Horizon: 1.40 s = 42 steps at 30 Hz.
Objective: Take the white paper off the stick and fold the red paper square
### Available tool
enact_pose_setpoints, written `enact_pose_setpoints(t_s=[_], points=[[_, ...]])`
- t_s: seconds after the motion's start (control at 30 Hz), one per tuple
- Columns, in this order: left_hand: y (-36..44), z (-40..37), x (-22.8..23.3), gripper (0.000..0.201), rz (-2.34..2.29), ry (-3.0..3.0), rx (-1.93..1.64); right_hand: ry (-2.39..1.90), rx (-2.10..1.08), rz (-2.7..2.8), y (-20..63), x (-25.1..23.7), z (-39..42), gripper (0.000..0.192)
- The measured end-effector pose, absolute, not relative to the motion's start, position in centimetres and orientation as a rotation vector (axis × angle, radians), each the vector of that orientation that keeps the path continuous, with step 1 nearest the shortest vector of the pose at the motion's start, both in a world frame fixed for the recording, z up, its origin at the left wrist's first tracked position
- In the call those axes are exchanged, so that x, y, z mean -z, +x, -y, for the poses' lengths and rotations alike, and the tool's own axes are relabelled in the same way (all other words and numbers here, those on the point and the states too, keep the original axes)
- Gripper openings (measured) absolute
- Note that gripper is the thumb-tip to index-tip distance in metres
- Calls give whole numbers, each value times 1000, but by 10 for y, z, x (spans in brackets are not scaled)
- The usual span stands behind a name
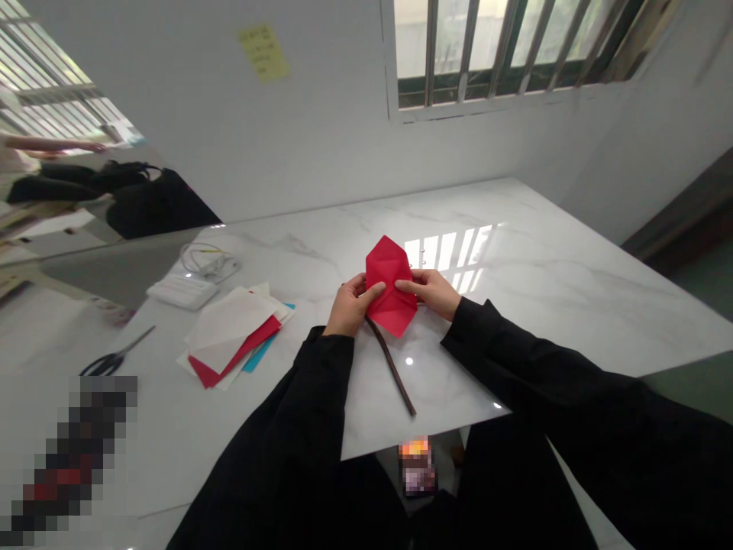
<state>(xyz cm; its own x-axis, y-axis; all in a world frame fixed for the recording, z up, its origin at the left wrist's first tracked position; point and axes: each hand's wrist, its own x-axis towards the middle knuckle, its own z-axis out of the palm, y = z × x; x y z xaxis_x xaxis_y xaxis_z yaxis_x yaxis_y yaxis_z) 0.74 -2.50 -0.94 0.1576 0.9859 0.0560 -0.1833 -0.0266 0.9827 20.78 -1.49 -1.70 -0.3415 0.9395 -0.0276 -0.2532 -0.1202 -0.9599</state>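
Observation:
A folded red sheet of paper [389, 263] is held up just above the table, its top and bottom coming to points. My left hand [350, 305] pinches its left edge, thumb on the front and fingers behind. On the other side my right hand [434, 290] grips the right edge the same way, its thumb pressing near the middle creases. The fingers behind the paper are mostly hidden. Below the paper a thin dark brown stick [394, 370] lies slanted on the table, its upper end close to my left hand.
Left of my hands lies a stack of white, red and blue paper sheets [229, 336]. Scissors [117, 359] lie farther left. Behind the stack are a white power strip [182, 290] and a coiled cable [209, 260]. The glossy white table [544, 290] meets a wall at the back.

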Motion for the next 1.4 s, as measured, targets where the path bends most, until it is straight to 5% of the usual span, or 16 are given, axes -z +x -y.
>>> enact_pose_setpoints(t_s=[0.93,1.17,1.4], points=[[2,31,-9,71,-1061,1279,-1162,-997,-1543,949,215,11,6,38],[7,36,-1,35,-1122,1658,-1147,-947,-1492,985,217,13,3,36],[10,37,0,32,-1144,1588,-1159,-993,-1448,1081,216,17,4,43]])
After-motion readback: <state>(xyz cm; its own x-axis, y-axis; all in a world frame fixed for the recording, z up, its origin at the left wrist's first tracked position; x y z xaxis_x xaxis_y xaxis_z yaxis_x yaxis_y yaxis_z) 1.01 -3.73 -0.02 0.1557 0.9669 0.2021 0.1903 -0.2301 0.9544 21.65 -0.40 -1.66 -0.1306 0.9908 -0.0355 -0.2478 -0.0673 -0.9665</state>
